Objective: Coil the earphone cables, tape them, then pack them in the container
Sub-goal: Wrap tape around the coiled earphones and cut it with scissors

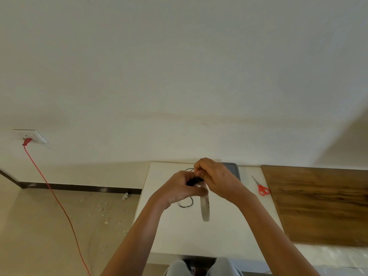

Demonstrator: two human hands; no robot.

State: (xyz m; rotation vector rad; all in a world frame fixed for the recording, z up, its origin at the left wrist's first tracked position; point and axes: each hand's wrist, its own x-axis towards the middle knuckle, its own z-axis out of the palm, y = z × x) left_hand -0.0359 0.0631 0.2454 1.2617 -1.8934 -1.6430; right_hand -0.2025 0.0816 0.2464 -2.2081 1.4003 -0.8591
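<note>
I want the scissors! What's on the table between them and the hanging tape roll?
Nothing. In the head view, the white table is bare between the red scissors and the tape roll; only the right hand and its forearm reach across above that stretch.

On the bench point(179, 232), the scissors point(261, 187) lie right of the container point(235, 170), which sits at the far edge. The tape roll point(205, 208) hangs nearer than the container, and the earphone cable point(187, 204) trails just left of the roll.

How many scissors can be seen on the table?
1. The red-handled scissors lie on the white table, to the right of both hands, beside the brown board. The hands might hide others.
</note>
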